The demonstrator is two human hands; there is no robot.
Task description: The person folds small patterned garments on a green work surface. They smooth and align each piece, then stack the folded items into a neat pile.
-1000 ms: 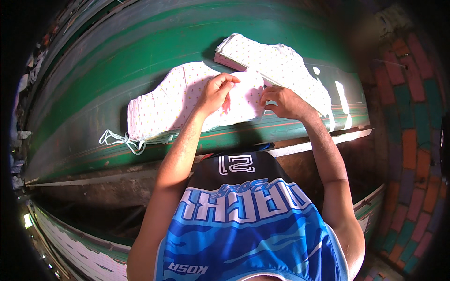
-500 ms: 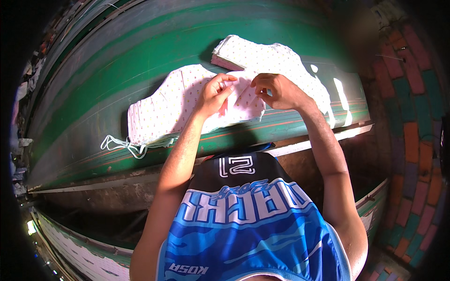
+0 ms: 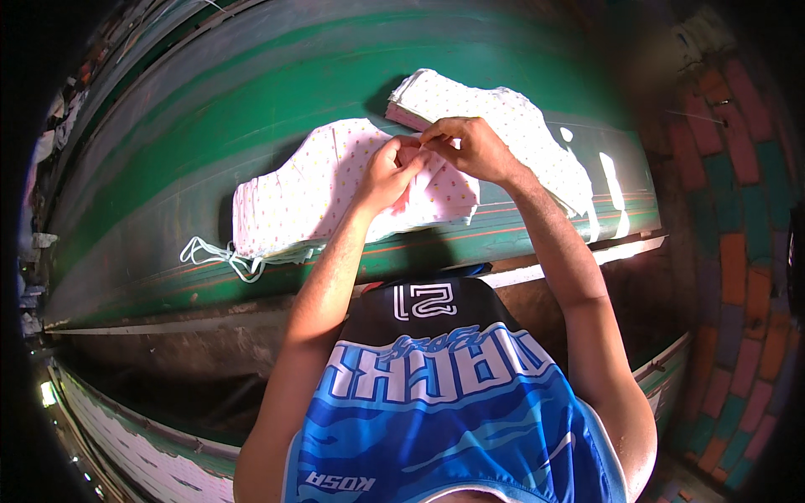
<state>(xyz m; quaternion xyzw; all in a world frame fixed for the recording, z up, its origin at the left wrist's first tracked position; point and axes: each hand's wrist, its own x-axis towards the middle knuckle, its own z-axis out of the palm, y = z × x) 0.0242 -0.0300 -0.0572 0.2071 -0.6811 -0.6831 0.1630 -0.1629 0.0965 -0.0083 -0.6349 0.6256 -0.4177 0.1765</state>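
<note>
A stack of cut fabric pieces (image 3: 306, 189), pale pink with small coloured dots, lies on the green table in front of me. My left hand (image 3: 389, 173) rests over the stack's right part, its thumb and fingers pinched on the top piece. Close against it, my right hand (image 3: 466, 147) pinches the far edge of that same piece, which is lifted and creased between the two hands. The fingertips meet, so the exact grip is partly hidden. Behind, to the right, lies a second stack of dotted fabric (image 3: 495, 113), apart from my fingers.
A loop of pale cord (image 3: 220, 258) trails from the near stack's left end. The green table (image 3: 251, 101) has its edge (image 3: 579, 262) just in front of my body. Coloured brick paving (image 3: 734, 268) runs along the right side.
My right hand has moved left to meet my left hand at the fabric's far edge. The top piece is now gathered between them.
</note>
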